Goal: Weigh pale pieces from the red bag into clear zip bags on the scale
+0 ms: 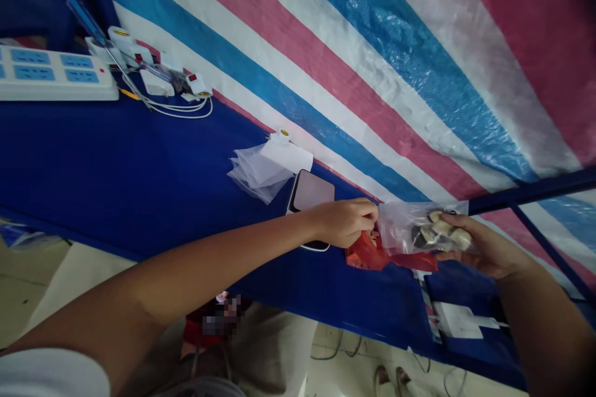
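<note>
My left hand is closed in a pinch on the left edge of a clear plastic bag. My right hand is curled under the bag's other end, gripping it together with several small pale parts inside. A red wrapper lies on the blue table just beneath the bag. A phone lies face up behind my left wrist.
A stack of empty clear bags lies left of the phone. A white power strip, white plug adapters with cables and a blue-handled screwdriver sit at the far left. A striped tarp hangs behind. A white charger lies near the table's front edge.
</note>
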### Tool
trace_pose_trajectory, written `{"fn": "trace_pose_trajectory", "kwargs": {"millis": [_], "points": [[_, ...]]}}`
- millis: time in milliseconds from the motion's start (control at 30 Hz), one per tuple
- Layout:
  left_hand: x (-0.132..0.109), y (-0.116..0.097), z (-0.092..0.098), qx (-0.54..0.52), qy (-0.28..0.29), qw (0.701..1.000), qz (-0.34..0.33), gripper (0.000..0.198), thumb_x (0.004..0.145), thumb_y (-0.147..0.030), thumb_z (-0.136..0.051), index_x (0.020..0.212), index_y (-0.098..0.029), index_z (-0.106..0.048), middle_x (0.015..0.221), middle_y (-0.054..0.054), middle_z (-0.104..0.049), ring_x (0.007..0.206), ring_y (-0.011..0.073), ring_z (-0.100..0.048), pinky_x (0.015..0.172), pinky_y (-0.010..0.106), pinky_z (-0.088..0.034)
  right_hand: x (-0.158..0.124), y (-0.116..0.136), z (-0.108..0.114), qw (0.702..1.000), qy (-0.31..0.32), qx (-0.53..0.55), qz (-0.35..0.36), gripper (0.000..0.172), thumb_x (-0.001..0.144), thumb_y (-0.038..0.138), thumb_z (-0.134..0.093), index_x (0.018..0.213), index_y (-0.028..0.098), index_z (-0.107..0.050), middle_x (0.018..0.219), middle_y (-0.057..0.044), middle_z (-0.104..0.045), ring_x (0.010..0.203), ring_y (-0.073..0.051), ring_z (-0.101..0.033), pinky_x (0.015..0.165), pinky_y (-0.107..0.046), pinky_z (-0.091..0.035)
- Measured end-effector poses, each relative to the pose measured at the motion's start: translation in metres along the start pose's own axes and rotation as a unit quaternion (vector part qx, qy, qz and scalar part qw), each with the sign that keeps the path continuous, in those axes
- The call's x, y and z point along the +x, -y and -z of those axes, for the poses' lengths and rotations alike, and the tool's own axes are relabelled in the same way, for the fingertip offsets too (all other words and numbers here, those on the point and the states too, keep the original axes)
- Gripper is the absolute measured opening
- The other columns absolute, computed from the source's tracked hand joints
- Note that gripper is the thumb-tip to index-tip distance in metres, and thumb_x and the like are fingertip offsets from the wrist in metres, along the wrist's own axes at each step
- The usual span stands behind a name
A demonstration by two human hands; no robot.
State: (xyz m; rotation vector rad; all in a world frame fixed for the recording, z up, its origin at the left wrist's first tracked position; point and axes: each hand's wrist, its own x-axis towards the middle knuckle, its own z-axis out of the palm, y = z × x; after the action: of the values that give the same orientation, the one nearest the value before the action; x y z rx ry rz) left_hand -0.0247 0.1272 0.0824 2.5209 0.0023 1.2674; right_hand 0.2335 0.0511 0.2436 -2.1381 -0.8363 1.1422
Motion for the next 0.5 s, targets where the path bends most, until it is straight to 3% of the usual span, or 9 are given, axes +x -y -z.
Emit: {"fn": "trace_pose_trajectory", "kwargs": {"millis": [300, 400, 500], "points": [[0.001, -0.005, 0.002, -0.027, -0.005, 0.999, 0.032, 0.028, 0.084, 0.001, -0.043, 0.077, -0.015, -0.064, 0.108, 0.015, -0.064, 0.108, 0.0198, -0.06, 0.097, 0.031, -0.052, 0.006, -0.011, -0.015, 0.997, 0.02, -0.075, -0.021, 0.037, 0.074, 0.04, -0.082, 0.106, 0.02, -0.076, 0.107, -0.015, -0.078, 0.096, -0.032, -0.075, 0.072, -0.036, -0.063], [0.002, -0.006, 0.003, -0.033, 0.0, 0.999, 0.039, 0.028, 0.084, 0.001, -0.043, 0.078, -0.016, -0.064, 0.108, 0.014, -0.064, 0.107, 0.0197, -0.06, 0.098, 0.031, -0.051, 0.008, -0.012, -0.012, 0.993, 0.013, -0.115, 0.005, 0.04, 0.072, 0.044, -0.084, 0.105, 0.023, -0.077, 0.116, -0.012, -0.076, 0.106, -0.032, -0.072, 0.075, -0.032, -0.062], [0.004, -0.007, 0.003, -0.048, -0.011, 0.998, 0.046, 0.027, 0.083, 0.001, -0.043, 0.078, -0.017, -0.063, 0.109, 0.014, -0.063, 0.108, 0.0193, -0.06, 0.1, 0.031, -0.05, 0.003, -0.013, -0.012, 0.981, 0.01, -0.176, 0.079, 0.042, 0.068, 0.044, -0.087, 0.105, 0.026, -0.076, 0.106, -0.006, -0.078, 0.099, -0.028, -0.072, 0.073, -0.027, -0.059]]}}
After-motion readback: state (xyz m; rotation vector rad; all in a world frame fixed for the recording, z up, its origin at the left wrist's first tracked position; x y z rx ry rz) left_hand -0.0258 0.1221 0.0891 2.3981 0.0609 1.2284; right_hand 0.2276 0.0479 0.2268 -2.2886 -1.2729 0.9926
